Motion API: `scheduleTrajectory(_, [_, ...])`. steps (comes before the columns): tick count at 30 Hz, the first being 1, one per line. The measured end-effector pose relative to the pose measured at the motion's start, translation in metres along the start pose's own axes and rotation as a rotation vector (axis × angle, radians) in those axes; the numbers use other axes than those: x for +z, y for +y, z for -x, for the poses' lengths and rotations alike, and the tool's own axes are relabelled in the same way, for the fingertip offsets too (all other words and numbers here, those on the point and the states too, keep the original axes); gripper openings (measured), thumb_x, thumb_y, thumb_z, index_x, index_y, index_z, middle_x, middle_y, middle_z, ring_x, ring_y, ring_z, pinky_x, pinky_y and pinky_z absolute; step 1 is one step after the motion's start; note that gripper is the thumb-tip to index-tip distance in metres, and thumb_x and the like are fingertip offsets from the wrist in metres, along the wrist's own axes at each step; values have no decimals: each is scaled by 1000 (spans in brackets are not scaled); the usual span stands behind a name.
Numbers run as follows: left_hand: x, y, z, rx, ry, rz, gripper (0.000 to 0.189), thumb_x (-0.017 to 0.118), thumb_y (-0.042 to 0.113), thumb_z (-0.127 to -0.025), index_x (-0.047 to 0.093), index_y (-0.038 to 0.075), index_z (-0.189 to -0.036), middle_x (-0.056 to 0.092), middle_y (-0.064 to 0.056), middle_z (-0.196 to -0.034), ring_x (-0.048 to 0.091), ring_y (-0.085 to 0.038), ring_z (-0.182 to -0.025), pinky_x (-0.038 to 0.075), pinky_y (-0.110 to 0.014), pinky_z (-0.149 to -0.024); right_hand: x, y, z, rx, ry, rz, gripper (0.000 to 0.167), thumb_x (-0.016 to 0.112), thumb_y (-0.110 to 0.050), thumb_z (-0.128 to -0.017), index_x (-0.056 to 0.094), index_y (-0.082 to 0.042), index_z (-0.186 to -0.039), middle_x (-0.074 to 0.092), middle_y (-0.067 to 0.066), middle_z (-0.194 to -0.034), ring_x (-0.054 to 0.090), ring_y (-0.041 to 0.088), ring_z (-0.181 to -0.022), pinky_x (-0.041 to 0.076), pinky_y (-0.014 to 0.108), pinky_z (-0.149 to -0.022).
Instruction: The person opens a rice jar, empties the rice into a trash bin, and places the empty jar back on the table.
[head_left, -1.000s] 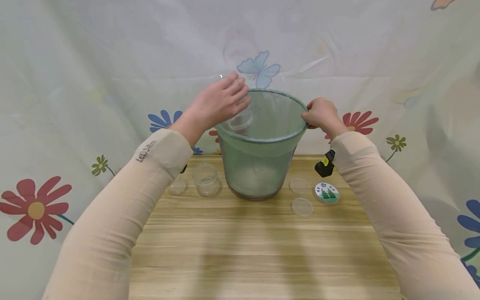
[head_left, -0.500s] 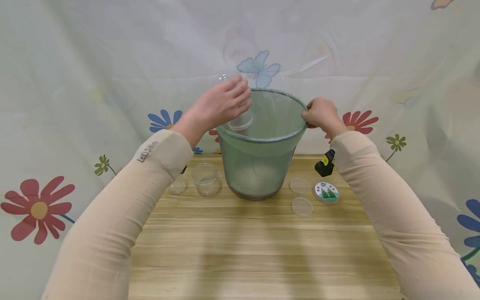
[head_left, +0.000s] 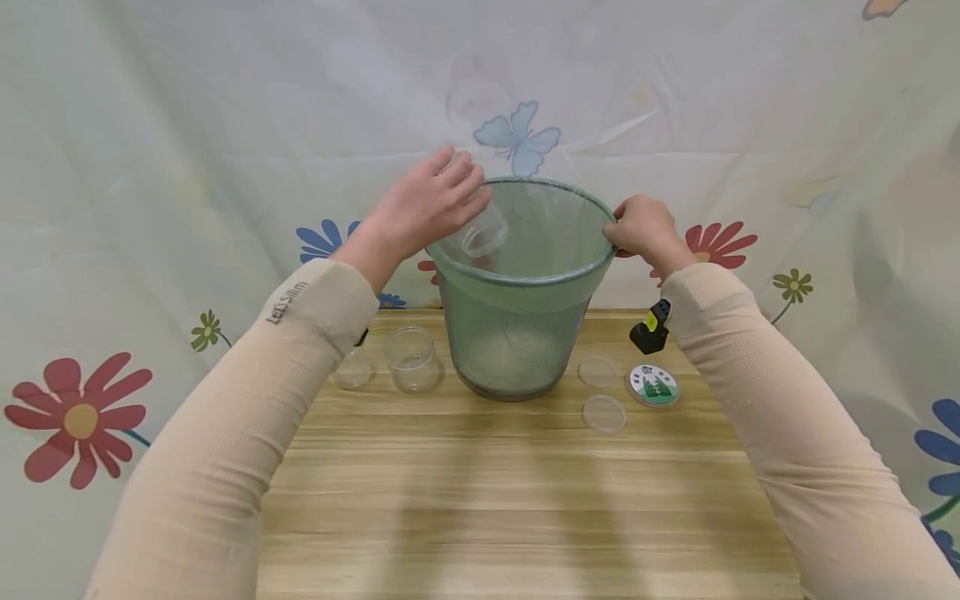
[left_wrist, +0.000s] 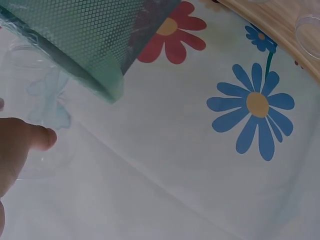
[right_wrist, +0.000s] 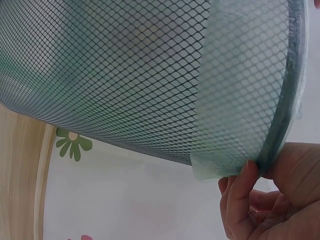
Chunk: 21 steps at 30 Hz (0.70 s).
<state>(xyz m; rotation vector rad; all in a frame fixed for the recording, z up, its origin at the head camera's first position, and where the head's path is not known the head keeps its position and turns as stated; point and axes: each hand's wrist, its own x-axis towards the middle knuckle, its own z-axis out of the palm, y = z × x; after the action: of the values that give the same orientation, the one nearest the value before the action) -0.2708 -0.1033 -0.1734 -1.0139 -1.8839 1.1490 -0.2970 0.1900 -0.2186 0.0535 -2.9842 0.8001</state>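
In the head view a mesh waste bin [head_left: 517,333] stands on the table, a thin green bag lining it and folded over its rim. My left hand [head_left: 423,204] grips a clear plastic jar [head_left: 487,233] tilted at the bin's left rim, its mouth over the opening. The left wrist view has my thumb lying against the see-through jar [left_wrist: 42,160]; whether anything is inside cannot be told. At the opposite side my right hand [head_left: 643,227] pinches the bin's rim and the bag's folded edge. Up close, the right wrist view has its fingers on the green bag [right_wrist: 235,110].
Left of the bin stand a clear jar [head_left: 412,362] and another clear container [head_left: 354,371], partly behind my sleeve. To the right lie two clear lids [head_left: 597,372] and a round item with a green-and-white label [head_left: 653,387]. A flowered curtain [head_left: 300,125] hangs behind the table.
My left hand has shifted slightly to the left, and the jar in it leans differently, with its mouth turned more into view. My right hand keeps its place on the rim.
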Motion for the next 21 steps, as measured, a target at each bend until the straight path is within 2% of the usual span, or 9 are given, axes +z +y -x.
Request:
scheduleTrajectory(5, [7, -2, 8, -72, 58, 51, 48, 65, 7, -82, 49, 9, -127, 53, -15, -119, 49, -30, -110, 41, -38, -93, 0, 0, 0, -2, 2, -8, 32, 44, -10, -83, 58, 10, -104, 64, 23, -90, 58, 7, -53, 53, 27, -57])
scheduleTrajectory(12, [13, -4, 17, -173, 62, 111, 52, 69, 8, -77, 50, 7, -126, 55, -16, -114, 53, -31, -105, 44, -39, -90, 0, 1, 0, -6, 9, -12, 29, 44, -9, -81, 60, 9, -98, 64, 17, -80, 58, 7, -52, 50, 24, -52])
scheduleTrajectory(17, [16, -5, 25, -238, 23, 164, 55, 69, 9, -77, 48, 4, -127, 55, -17, -113, 54, -32, -102, 46, -38, -85, 1, 2, 0, -20, 7, -20, 26, 43, -9, -81, 60, 8, -92, 61, 7, -61, 58, 8, -50, 47, 23, -50])
scheduleTrajectory(21, [17, -4, 30, -315, -60, 267, 55, 65, 10, -80, 44, 2, -130, 54, -19, -115, 54, -33, -104, 46, -39, -85, 0, 1, 1, -18, -1, -18, 25, 43, -9, -82, 60, 7, -90, 59, 3, -56, 57, 7, -49, 46, 25, -51])
